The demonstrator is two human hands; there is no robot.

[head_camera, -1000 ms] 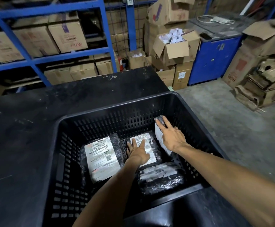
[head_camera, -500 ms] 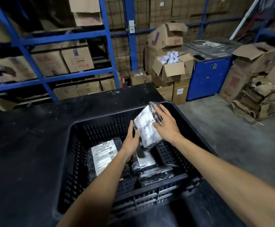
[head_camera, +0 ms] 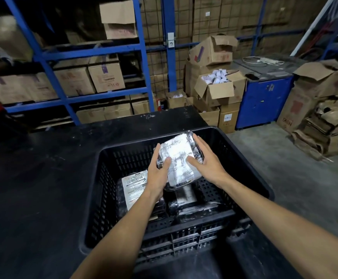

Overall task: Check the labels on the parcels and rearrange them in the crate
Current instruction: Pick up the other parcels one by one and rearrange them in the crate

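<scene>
A wide black matte surface (head_camera: 39,188) carries a black perforated plastic crate (head_camera: 111,178), and behind it stand blue steel shelves (head_camera: 95,51) stacked with brown cardboard boxes (head_camera: 106,74). Inside the crate, on the left, lies a black plastic-wrapped parcel with a white barcode label (head_camera: 133,187) facing up; two more dark wrapped parcels (head_camera: 186,206) lie along the near side, their labels hard to read. Above the middle of the crate a black shiny wrapped parcel with a white label (head_camera: 179,160) is lifted clear of the others and tilted toward the camera. The left hand (head_camera: 158,174) is clamped on its left edge, thumb over the label face, and the right hand (head_camera: 204,160) is clamped on its right edge, fingers curled over the far corner

The step in hand looks like reading this label. To do it well, both thumbs ought to slide off the printed area, the wrap should be pulled flat so glare and creases stop washing out the text, and the parcel should stay over the crate, so a slip drops it inside and not onto the grey concrete floor (head_camera: 285,168)
</scene>
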